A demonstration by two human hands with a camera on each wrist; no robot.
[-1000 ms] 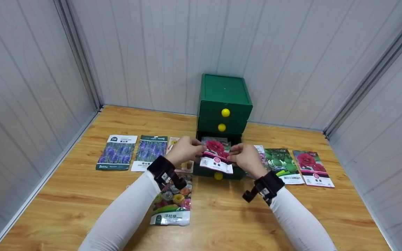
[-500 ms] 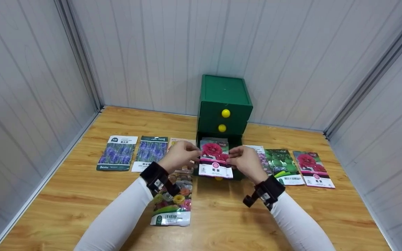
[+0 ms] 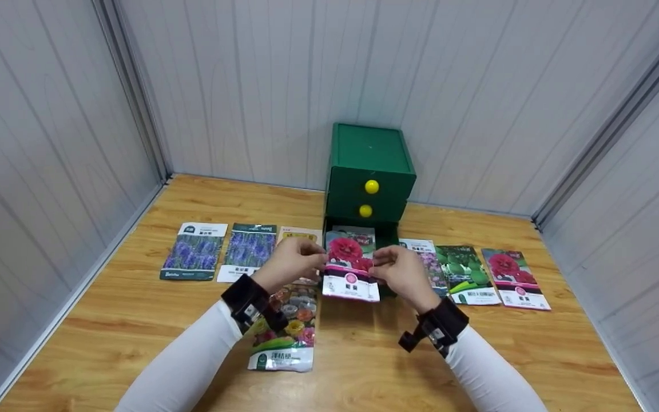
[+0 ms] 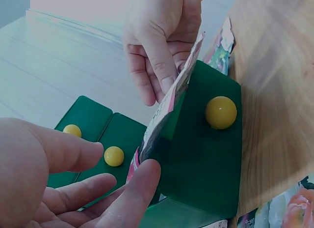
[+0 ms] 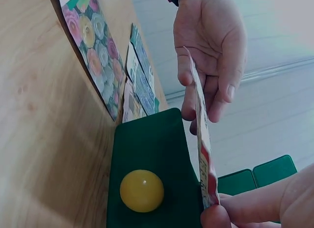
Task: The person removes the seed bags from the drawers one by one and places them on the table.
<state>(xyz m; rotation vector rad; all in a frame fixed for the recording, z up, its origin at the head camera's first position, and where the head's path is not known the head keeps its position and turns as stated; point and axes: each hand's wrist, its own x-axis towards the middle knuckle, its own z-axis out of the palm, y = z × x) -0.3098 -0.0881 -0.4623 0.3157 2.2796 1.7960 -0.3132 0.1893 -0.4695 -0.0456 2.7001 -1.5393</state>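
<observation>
A seed packet with pink-red flowers (image 3: 345, 250) is tilted over the pulled-out bottom drawer (image 3: 388, 233) of a small green drawer cabinet (image 3: 370, 150). At the packet's right edge my right hand (image 3: 403, 273) pinches it between thumb and fingers, as the right wrist view also shows. My left hand (image 3: 290, 263) is at the opposite edge, thumb and fingers spread apart on either side of it; one fingertip (image 4: 147, 174) appears to touch the packet. A greyish packet top (image 3: 358, 231) shows behind it in the drawer.
Two purple-flower packets (image 3: 194, 252) lie left on the wooden table (image 3: 106, 332). A yellowish packet (image 3: 301, 236) is partly under my left hand. A multicoloured flower packet (image 3: 286, 343) lies in front. Several packets, including a green one (image 3: 469, 274), lie right. White panels (image 3: 249, 86) enclose the table.
The pink-red packet has come slightly towards me and left, and its skewed front has straightened. My left hand has shifted a little left and loosened from the packet's edge.
</observation>
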